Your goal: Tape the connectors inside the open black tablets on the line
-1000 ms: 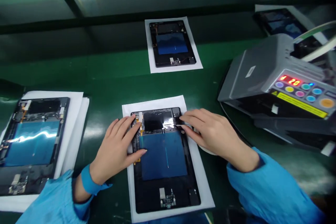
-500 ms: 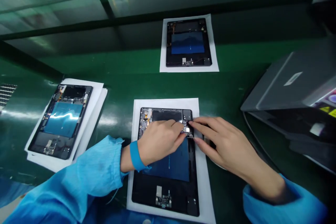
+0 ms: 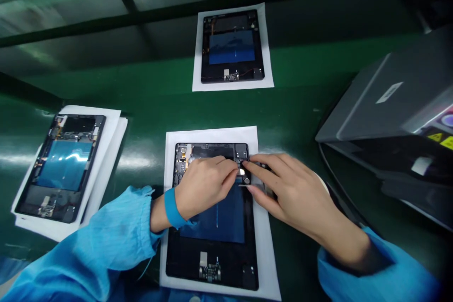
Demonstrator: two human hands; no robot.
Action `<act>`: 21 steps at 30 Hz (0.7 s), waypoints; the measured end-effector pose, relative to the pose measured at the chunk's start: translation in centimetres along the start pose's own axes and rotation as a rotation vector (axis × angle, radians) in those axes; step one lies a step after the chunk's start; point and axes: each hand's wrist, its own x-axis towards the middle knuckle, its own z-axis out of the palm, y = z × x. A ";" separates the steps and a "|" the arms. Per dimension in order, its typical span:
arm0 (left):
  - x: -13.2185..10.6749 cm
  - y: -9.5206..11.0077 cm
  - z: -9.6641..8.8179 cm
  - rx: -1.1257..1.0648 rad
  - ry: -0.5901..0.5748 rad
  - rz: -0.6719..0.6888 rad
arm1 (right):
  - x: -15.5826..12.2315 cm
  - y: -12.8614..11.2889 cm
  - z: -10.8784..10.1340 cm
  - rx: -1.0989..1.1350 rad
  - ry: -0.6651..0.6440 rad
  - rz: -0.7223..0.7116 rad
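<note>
An opened tablet (image 3: 212, 264), with a blue battery panel and exposed circuit boards, lies on white paper in front of me. My left hand (image 3: 207, 180) reaches over its upper half, thumb and forefinger pinched at the small parts by the upper right corner. What the pinch holds is too small to make out. My right hand (image 3: 290, 191) comes in from the right, its forefinger touching that same corner and its thumb apart, lower on the edge. A thin light strip (image 3: 243, 185) shows at the thumb tip. Part of a white curved object (image 3: 322, 184) shows behind the right hand.
Another opened tablet (image 3: 231, 47) lies on paper at the back. A third tablet (image 3: 65, 165) rests on stacked white sheets (image 3: 106, 170) to the left. At the right stands a grey machine (image 3: 382, 94) with yellow warning labels; a dark cable (image 3: 331, 170) runs beside it.
The whole view has shifted, so the tablets and bench appear farther left. Both hands stay at the tablet's upper right corner, with only slight finger movement.
</note>
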 end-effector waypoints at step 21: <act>0.4 -0.4 0.3 0.008 -0.030 -0.045 | 0.3 -0.6 0.5 -0.128 0.035 -0.048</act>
